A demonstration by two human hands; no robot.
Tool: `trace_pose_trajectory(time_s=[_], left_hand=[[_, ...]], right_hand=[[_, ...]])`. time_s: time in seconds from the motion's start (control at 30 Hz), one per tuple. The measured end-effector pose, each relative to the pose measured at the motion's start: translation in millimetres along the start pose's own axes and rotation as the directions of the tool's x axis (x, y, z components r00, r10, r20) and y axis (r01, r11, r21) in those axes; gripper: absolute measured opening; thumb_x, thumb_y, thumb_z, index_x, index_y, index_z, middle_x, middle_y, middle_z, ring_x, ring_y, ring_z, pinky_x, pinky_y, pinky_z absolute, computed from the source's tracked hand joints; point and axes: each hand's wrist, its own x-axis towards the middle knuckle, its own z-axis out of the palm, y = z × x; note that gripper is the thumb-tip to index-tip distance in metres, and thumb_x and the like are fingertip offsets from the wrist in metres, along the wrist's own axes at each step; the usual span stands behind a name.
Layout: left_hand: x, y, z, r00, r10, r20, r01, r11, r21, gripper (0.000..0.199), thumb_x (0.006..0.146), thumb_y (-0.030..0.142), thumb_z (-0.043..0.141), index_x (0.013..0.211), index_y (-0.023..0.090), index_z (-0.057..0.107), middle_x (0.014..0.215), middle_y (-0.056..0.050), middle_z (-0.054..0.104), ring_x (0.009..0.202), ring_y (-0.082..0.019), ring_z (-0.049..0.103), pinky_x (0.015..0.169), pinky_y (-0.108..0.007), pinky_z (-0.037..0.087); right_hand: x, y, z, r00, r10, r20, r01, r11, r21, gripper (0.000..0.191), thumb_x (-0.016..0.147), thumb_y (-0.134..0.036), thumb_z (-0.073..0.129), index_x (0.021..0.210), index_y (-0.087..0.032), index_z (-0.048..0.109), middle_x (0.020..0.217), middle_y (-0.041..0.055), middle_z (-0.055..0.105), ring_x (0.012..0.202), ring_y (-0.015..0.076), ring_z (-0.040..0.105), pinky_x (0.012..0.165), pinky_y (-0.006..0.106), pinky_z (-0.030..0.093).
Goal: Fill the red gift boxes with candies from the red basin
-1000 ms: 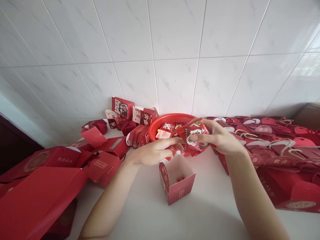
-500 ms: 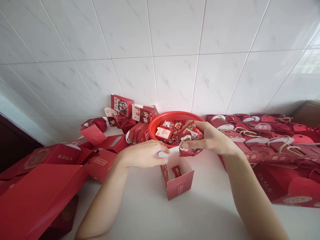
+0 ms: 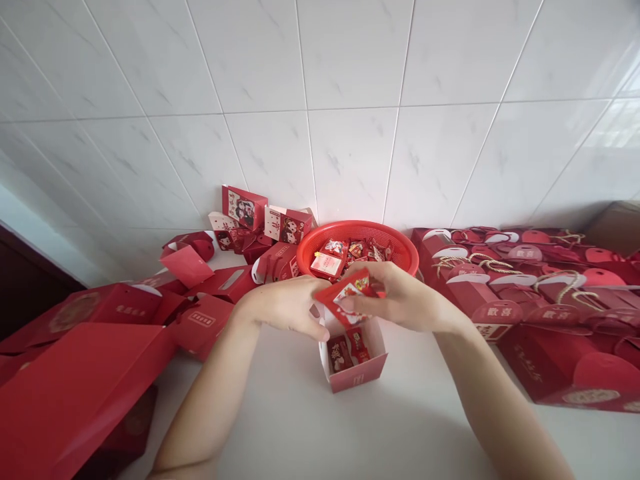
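A small red gift box (image 3: 359, 375) stands on the white table with its top open. Inside it lie a dark red wrapped sweet (image 3: 340, 353) and a brighter red one (image 3: 358, 345). My left hand (image 3: 287, 307) grips the box's far left edge, its fingertips partly hidden. Between the thumb and fingers of my right hand (image 3: 407, 299) is a red snack packet (image 3: 346, 293), tilted just above the box opening. Right behind my hands sits a red plastic basket (image 3: 407, 253) holding several wrapped sweets and a small pale pink packet (image 3: 326, 265).
Red boxes (image 3: 205, 323) are heaped on the left, one large box (image 3: 75, 393) nearest me. Rows of closed red boxes with rope handles (image 3: 505, 313) fill the right. A tiled wall (image 3: 350, 160) rises behind the basket. A brown carton (image 3: 613, 227) stands at far right.
The dark packet from my right hand now lies in the box beside the first sweet. My right hand has moved left with the remaining red packet, over the box.
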Motion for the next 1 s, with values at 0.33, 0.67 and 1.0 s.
trace_pose_trajectory(time_s=[0.33, 0.67, 1.0], left_hand=[[5.7, -11.9, -7.0, 0.99, 0.109, 0.086, -0.093, 0.981, -0.172, 0.051, 0.067, 0.024, 0.08, 0.116, 0.02, 0.067, 0.112, -0.002, 0.074, 0.101, -0.023, 0.069, 0.083, -0.027, 0.052], [5.8, -21.4, -4.1, 0.992, 0.107, 0.073, -0.096, 0.986, -0.134, 0.069, 0.07, 0.039, 0.082, 0.134, 0.023, 0.061, 0.132, -0.008, 0.065, 0.109, -0.023, 0.065, 0.09, -0.027, 0.05], [7.5, -18.7, -3.3, 0.987, 0.132, 0.09, -0.123, 0.987, -0.1, 0.072, 0.072, 0.037, 0.081, 0.139, 0.026, 0.058, 0.134, -0.007, 0.064, 0.101, -0.021, 0.067, 0.083, -0.026, 0.05]], right_hand=[[2.7, 2.0, 14.9, 0.986, 0.165, -0.022, -0.166, 0.968, -0.189, 0.019, 0.08, -0.027, 0.071, 0.095, -0.021, 0.06, 0.073, -0.0035, 0.063, 0.058, 0.0112, 0.054, 0.049, 0.022, 0.037], [5.4, 1.8, 14.6, 0.952, 0.273, 0.143, -0.184, 0.875, -0.447, 0.003, 0.081, -0.015, 0.064, 0.083, -0.018, 0.065, 0.069, -0.0006, 0.065, 0.056, 0.0117, 0.054, 0.052, 0.025, 0.032], [3.6, 7.3, 11.6, 0.982, 0.19, 0.016, -0.152, 0.831, -0.536, 0.021, 0.086, -0.016, 0.062, 0.104, -0.017, 0.072, 0.096, 0.0075, 0.074, 0.085, 0.0207, 0.068, 0.067, 0.026, 0.043]])
